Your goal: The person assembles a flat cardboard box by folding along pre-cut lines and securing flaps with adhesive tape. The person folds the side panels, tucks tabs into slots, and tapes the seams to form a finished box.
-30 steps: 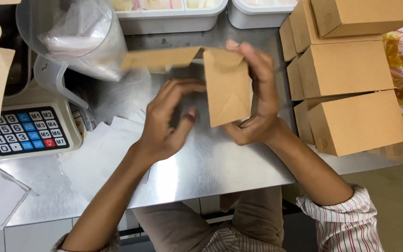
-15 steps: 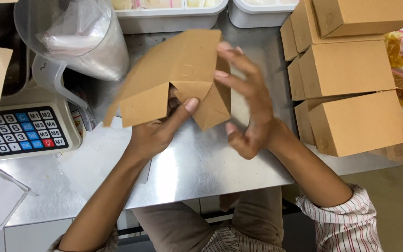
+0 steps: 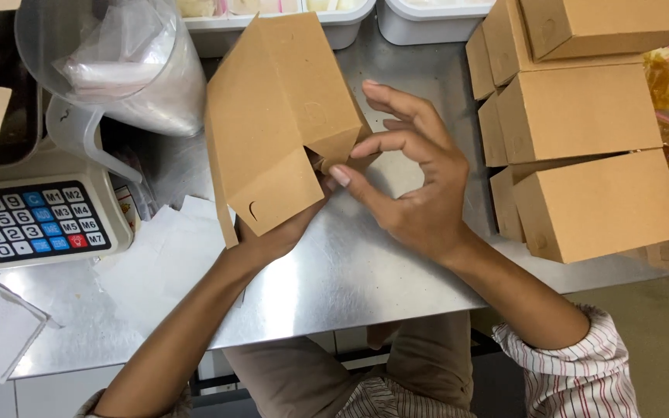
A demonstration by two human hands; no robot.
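Folding a cardboard box (image 3: 284, 116) above the steel surface (image 3: 350, 271).
My left hand (image 3: 272, 236) grips it from beneath; right hand (image 3: 412, 178) fingers, spread open, now pinch its flap. I see the jug (image 3: 118, 70) holds plastic bags.

The person wears a shirt with thin stripes, white with fine dark and reddish lines. The sleeve of the right arm (image 3: 574, 364) is rolled up, so its cuff forms a thick folded band and the forearm below it is bare. The left arm (image 3: 172, 348) is also bare along the forearm. The trousers (image 3: 420, 364) are plain khaki brown. Both hands carry no gloves, rings or watch.
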